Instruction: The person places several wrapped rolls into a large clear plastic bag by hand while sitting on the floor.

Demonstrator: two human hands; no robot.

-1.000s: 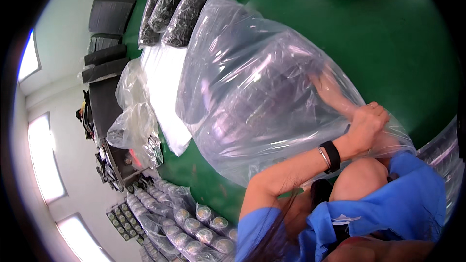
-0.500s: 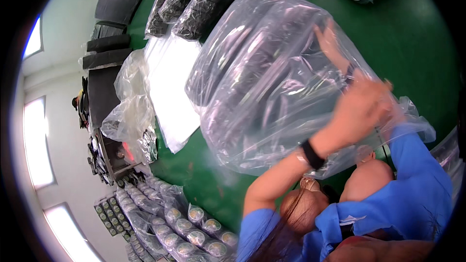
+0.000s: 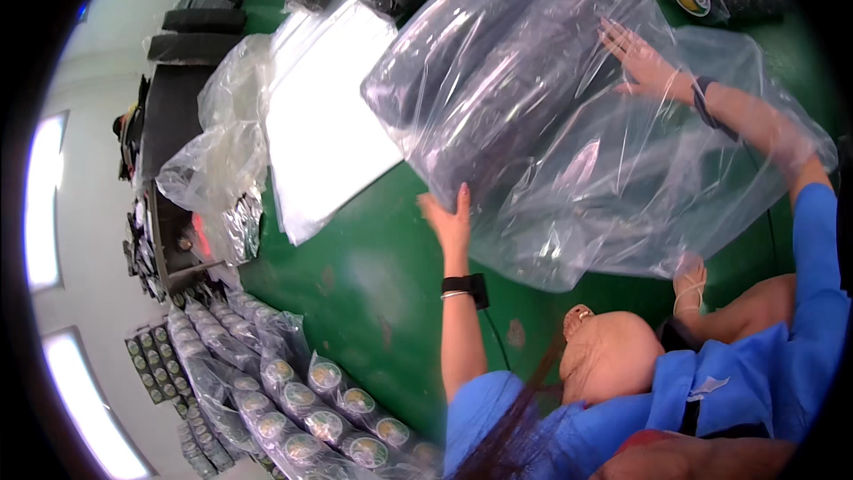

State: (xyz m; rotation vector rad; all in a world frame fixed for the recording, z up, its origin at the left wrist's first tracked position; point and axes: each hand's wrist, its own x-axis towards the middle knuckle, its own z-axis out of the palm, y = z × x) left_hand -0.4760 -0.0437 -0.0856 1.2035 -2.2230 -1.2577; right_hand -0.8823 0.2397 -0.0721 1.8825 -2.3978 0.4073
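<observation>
Left hand fingers spread flat on clear bag at 7 o'clock; right hand fingers splayed on top, 2 o'clock. Dark packs already inside; mouth unsealed.

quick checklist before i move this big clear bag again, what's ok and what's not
1. Left hand flat on the big clear bag, at its lower left edge: ok.
2. Right hand inside the bag, spread on the film: ok.
3. Dark rolls inside the bag: ok.
4. Bag mouth closed: cannot tell.
5. Green floor beside the bag free: ok.
6. White sheet stack apart from the bag: not ok, edges meet.
</observation>
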